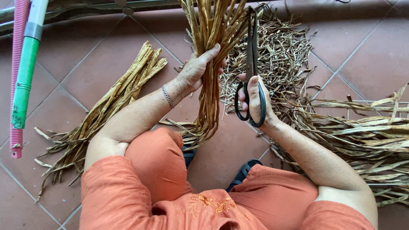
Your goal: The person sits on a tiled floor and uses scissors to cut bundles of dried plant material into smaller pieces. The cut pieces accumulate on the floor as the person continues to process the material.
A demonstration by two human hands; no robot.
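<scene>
Dry, matt, fibrous straw-coloured strips (pixel 211 81) are gripped by the left hand (pixel 197 70); dark, dull metal scissors (pixel 250 68) are held in the right hand's (pixel 254 100) fingers; matt terracotta tiles (pixel 362 47) lie beneath.

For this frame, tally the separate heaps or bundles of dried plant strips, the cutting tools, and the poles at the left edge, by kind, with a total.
Bundles or heaps of tan dried plant strips: 4 (held in the left hand, floor left, right, small trimmings)
Black metal scissors, in right hand: 1
Poles: 2 (green, pink ribbed)
Total: 7

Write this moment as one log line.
left hand: grips bundle of dry tan leaf strips | right hand: holds black metal scissors, blades near bundle
</scene>
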